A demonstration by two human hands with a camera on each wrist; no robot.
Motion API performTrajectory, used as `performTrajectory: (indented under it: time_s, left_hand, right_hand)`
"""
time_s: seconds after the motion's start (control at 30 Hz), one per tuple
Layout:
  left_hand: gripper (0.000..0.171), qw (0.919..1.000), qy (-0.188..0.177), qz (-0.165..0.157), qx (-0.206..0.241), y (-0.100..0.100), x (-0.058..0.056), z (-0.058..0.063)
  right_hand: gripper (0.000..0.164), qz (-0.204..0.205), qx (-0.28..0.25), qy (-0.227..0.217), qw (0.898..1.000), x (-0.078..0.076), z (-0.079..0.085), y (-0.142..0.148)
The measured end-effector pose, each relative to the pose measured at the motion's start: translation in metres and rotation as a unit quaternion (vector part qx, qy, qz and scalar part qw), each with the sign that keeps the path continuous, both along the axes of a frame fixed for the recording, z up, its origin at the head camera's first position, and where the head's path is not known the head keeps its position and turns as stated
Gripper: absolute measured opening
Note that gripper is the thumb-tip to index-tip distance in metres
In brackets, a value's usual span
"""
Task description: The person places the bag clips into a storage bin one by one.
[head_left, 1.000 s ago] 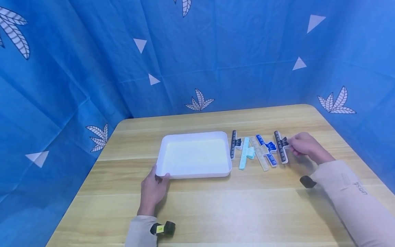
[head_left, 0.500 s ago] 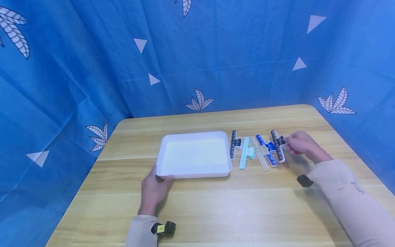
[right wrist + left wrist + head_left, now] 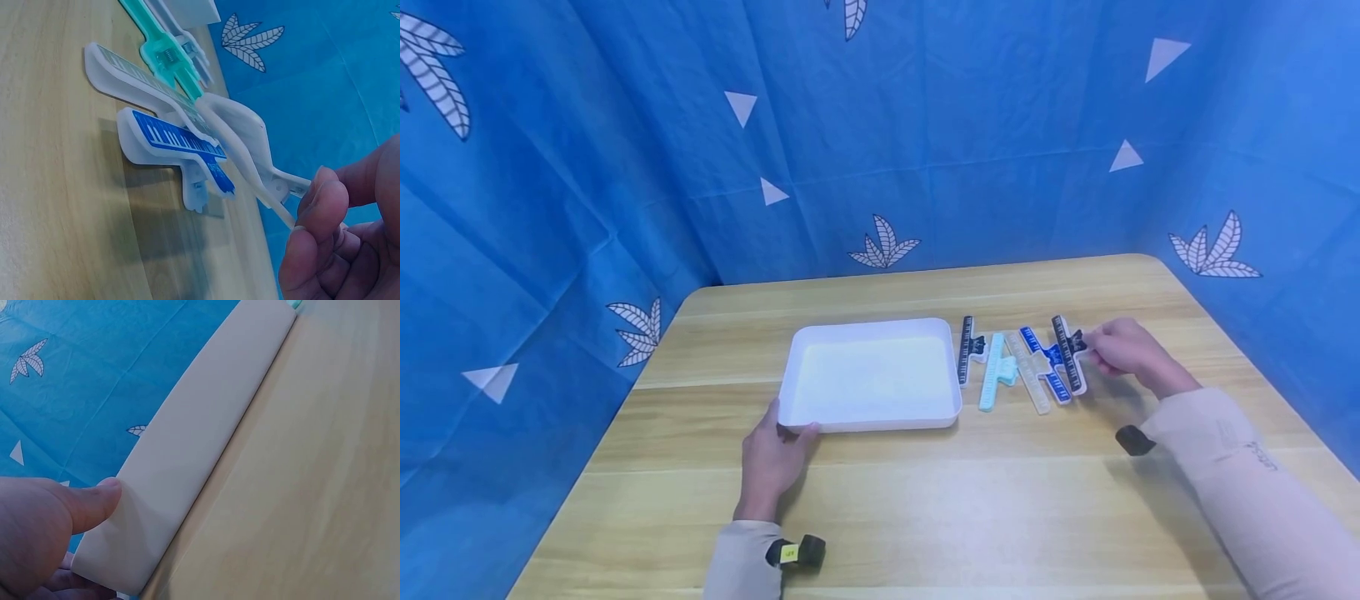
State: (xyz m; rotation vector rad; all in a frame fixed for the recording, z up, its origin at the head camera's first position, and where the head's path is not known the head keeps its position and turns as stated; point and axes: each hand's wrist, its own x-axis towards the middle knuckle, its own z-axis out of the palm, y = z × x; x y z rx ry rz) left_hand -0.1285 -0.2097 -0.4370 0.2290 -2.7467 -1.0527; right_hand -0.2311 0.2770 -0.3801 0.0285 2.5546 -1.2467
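My left hand (image 3: 771,462) grips the near left corner of a white rectangular tray (image 3: 874,379); in the left wrist view the thumb presses its outer wall (image 3: 181,450) and the other fingers are partly hidden. With thumb and fingertips, my right hand (image 3: 1123,346) pinches the handle of a black piano-key-patterned clip (image 3: 1067,354). That clip's white side (image 3: 250,144) shows in the right wrist view, raised off the table. Close on its left lie a blue clip (image 3: 1058,387) and a pale beige clip (image 3: 1028,373), both with keyboard patterns.
Farther left, a mint-green clip (image 3: 991,375) and another black clip (image 3: 966,354) lie beside the tray's right wall. All rest on a light wooden table (image 3: 962,508). A blue patterned curtain (image 3: 925,167) hangs behind and along both sides.
My right hand has moved a little to the left with the black clip, bringing it right up beside the blue clip. The left hand and the tray have stayed put.
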Motion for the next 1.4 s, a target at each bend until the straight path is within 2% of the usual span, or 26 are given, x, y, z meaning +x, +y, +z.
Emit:
performTrajectory:
  time_s: [0.27,0.63,0.83,1.0,1.2,1.4]
  left_hand:
    - [0.067,1.0,-0.003,0.0,0.004,-0.0033,0.0031,-0.0054]
    - [0.065,1.0,0.004,-0.003,0.003,-0.005,0.0038,-0.0014]
    - [0.065,0.9999,0.016,-0.005,0.0,-0.0053,-0.0007,0.0023]
    - [0.065,0.9999,0.016,-0.007,-0.002,-0.0045,-0.0037,-0.0002]
    - [0.066,0.9999,0.009,-0.006,0.005,-0.0015,-0.0027,0.0001]
    - [0.066,0.9998,0.017,-0.004,0.003,-0.0015,-0.0021,-0.001]
  right_hand:
    - [0.029,-0.003,0.0,0.0,1.0,0.0039,-0.0037,-0.0024]
    - [0.03,0.004,0.007,-0.004,1.0,0.0045,-0.0026,-0.0042]
    - [0.031,0.006,0.013,0.01,1.0,0.0018,0.003,-0.0067]
    - [0.032,0.005,0.012,0.006,1.0,0.003,0.0056,-0.0068]
    - [0.032,0.009,0.01,0.003,1.0,0.0026,0.0042,-0.0071]
    - [0.032,0.014,0.01,0.007,1.0,0.0017,0.005,-0.0095]
